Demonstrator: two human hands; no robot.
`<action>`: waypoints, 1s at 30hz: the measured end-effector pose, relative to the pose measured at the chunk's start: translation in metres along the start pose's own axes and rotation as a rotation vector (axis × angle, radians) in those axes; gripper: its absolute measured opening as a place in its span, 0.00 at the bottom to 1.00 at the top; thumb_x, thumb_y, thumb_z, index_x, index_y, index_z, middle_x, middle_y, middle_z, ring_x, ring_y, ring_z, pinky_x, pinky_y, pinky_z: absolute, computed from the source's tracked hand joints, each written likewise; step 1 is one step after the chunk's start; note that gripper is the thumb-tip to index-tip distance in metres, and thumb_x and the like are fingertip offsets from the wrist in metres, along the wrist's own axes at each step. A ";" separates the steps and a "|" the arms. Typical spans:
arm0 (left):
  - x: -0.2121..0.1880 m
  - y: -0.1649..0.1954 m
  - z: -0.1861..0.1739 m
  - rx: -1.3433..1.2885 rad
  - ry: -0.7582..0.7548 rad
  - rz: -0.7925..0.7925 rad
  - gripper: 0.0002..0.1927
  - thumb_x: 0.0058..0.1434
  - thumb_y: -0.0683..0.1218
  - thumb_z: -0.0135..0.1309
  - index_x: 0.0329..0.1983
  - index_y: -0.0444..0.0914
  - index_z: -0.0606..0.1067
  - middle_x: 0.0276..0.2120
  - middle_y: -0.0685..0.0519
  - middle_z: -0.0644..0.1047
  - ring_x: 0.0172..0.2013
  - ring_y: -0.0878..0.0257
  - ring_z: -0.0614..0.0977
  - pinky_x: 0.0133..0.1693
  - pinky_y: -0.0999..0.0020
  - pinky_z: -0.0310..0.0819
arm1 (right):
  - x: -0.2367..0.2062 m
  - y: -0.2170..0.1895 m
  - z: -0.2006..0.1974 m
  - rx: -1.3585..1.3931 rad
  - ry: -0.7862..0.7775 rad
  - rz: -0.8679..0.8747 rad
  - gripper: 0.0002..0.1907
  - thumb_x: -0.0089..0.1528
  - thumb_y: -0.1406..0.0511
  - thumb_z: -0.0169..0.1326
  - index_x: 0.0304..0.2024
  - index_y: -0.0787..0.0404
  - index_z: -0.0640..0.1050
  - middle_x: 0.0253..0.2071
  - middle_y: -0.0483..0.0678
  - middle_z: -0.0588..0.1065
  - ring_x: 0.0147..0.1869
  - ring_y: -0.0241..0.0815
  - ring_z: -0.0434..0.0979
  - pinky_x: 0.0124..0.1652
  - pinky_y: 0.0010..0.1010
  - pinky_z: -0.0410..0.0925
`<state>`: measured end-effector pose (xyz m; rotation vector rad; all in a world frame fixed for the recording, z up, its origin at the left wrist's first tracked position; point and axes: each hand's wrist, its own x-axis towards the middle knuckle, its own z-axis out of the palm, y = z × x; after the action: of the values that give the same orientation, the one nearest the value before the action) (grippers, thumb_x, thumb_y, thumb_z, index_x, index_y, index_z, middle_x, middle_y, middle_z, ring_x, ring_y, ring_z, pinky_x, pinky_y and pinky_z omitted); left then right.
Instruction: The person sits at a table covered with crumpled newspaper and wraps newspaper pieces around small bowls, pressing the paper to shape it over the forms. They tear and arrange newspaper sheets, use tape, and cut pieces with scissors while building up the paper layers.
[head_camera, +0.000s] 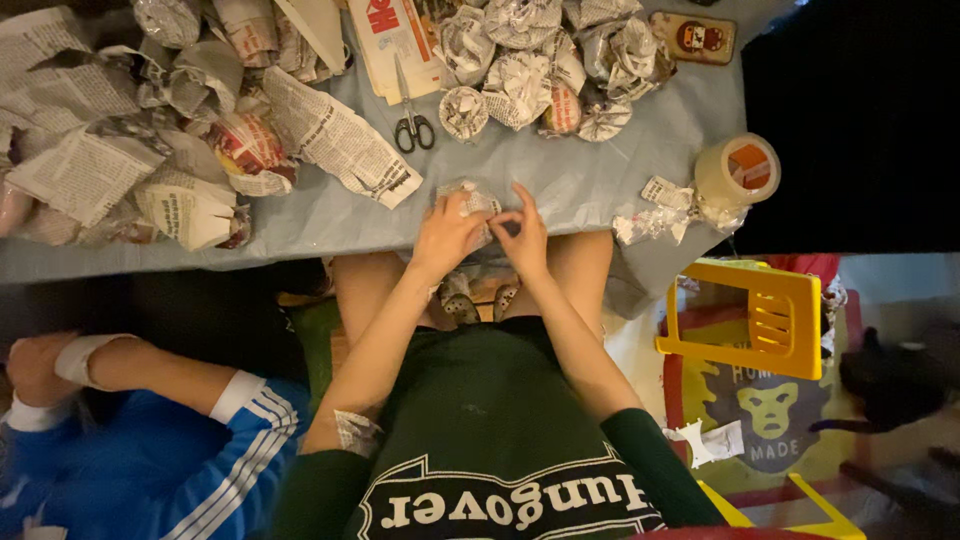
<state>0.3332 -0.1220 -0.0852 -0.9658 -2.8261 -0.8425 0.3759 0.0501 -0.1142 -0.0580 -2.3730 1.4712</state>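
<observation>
L hand (447, 235) & R hand (524, 237) both gripping bundle (470, 200) at table (560, 185) edge, scissors (412, 128) behind, tape roll (737, 170) to R

Low worktop (600, 190) under a pale blue-grey cloth, running across the upper part of the view. Below its front edge, to the right: yellow plastic chair (760, 310), seen from above. Under the chair: floor mat (775, 420) with red border and a printed ape head. Right of the worktop and above the chair: deep black shadow, nothing readable. Left of the chair, under the worktop edge: dark too. Warm, dim indoor light overall.
</observation>
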 end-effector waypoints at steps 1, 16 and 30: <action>-0.001 0.000 0.001 -0.017 0.040 -0.006 0.14 0.57 0.46 0.61 0.47 0.51 0.82 0.56 0.47 0.72 0.55 0.45 0.74 0.51 0.49 0.71 | 0.002 0.001 0.000 0.092 -0.013 0.070 0.45 0.56 0.74 0.68 0.71 0.56 0.60 0.35 0.44 0.81 0.43 0.37 0.81 0.50 0.32 0.71; 0.001 -0.008 -0.013 -0.134 0.089 0.026 0.09 0.56 0.44 0.63 0.40 0.49 0.83 0.54 0.54 0.75 0.51 0.49 0.75 0.50 0.53 0.73 | 0.015 0.022 -0.066 0.033 -0.681 -0.004 0.05 0.62 0.67 0.62 0.39 0.60 0.79 0.37 0.47 0.75 0.41 0.41 0.77 0.40 0.30 0.69; 0.004 -0.005 -0.030 -0.164 0.053 0.066 0.14 0.58 0.44 0.62 0.47 0.49 0.84 0.55 0.54 0.75 0.50 0.49 0.76 0.52 0.55 0.72 | 0.031 0.026 -0.015 -0.137 -0.430 0.074 0.10 0.57 0.61 0.66 0.29 0.61 0.80 0.31 0.49 0.76 0.33 0.46 0.78 0.35 0.36 0.71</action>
<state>0.3229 -0.1388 -0.0611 -1.0324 -2.6989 -1.0894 0.3482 0.0816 -0.1224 0.1538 -2.8390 1.4706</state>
